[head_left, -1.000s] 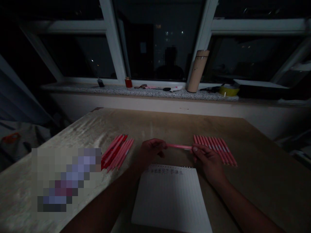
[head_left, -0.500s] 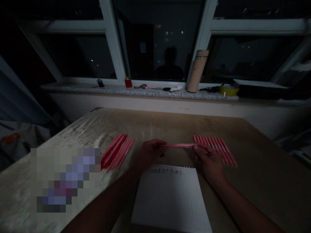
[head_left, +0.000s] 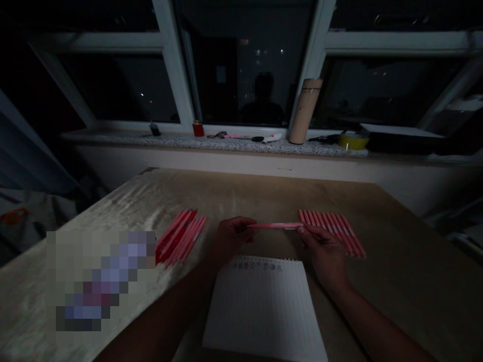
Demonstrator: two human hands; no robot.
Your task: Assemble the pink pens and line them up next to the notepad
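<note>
A pink pencil (head_left: pixel 277 225) is held level above the far edge of a spiral notepad. My left hand (head_left: pixel 237 234) pinches its left end, fingers curled. At the other end, the thumb and fingers of my right hand (head_left: pixel 323 246) close on the pencil. The lined notepad (head_left: pixel 264 311) lies open below both hands, with a row of small dark scribbles along its top. Beyond my right hand, several pink pencils (head_left: pixel 330 226) lie side by side in a neat row. Left of my left hand is a looser pile of pink pencils (head_left: pixel 190 239), with a red wrapper or case (head_left: pixel 165 253) under part of it.
A blurred-out patch (head_left: pixel 109 279) covers something on the table's left side. Along the granite windowsill (head_left: pixel 226 145) stand a tan cylinder (head_left: pixel 305 111), a small red jar (head_left: pixel 198 128), a yellow tape roll (head_left: pixel 352 141) and small items. Dark windows rise behind.
</note>
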